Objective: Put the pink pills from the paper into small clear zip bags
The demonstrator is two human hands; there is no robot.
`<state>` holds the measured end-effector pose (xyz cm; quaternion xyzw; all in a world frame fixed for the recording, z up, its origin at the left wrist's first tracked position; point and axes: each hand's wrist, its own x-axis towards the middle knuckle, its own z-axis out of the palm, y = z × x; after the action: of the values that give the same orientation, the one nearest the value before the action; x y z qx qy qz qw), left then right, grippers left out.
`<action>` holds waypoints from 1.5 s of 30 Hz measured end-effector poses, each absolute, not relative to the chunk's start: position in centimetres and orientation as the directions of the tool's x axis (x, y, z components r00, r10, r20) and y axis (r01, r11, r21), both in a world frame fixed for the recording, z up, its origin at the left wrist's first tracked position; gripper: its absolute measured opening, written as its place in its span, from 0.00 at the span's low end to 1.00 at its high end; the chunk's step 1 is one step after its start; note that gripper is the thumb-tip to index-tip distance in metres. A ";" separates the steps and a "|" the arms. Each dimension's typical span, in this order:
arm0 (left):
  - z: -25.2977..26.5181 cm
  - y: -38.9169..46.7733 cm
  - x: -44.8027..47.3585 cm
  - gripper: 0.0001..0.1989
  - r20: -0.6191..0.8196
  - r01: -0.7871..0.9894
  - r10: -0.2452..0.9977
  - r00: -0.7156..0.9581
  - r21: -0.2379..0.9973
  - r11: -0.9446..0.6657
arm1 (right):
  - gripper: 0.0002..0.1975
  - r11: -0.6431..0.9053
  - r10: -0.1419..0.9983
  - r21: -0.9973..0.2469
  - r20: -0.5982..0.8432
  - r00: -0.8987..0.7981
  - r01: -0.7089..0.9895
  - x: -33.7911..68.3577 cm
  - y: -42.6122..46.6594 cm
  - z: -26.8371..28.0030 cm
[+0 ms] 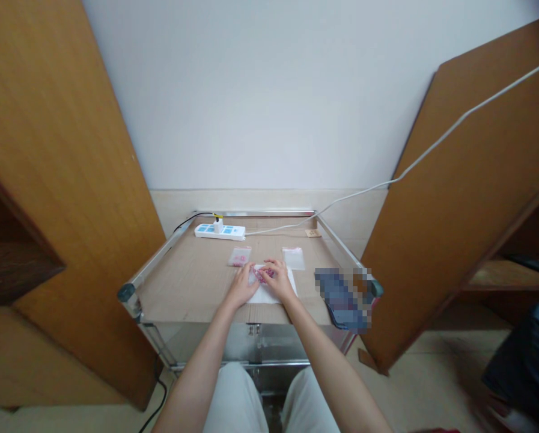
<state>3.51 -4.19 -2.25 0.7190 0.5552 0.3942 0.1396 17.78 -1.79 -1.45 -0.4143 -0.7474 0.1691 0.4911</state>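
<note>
A white sheet of paper [264,294] lies near the front of the cart top, with small pink-red pieces [264,275] over it, too small to name. My left hand [242,288] is at the sheet's left side, its fingers bent in by the pieces. From the right, my right hand [277,281] reaches over them, with thumb and fingertips drawn together. What either hand pinches is too small to see. Just beyond the left hand lies a clear plastic bag [239,257] with pink pieces inside. Another clear bag [293,258], with a pinkish top edge, lies beyond the right hand.
A white power strip [219,231] with a plug in it sits at the back left; its white cable [357,193] runs off to the right. A dark, partly pixelated item [339,300] lies at the right edge. Wooden cabinets [458,180] flank the cart. Someone's dark-clothed leg [528,361] shows at far right.
</note>
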 end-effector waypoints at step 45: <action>-2.1 -4.0 3.5 0.22 0.415 0.630 0.910 -0.014 0.710 -0.314 | 0.05 0.457 0.829 -0.483 0.537 -0.160 0.747 18.1 -3.8 -0.6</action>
<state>3.47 -4.00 -2.14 0.6836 0.5631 0.4356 0.1607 18.06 -3.76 -0.60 -0.5184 -0.7598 0.0524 0.3888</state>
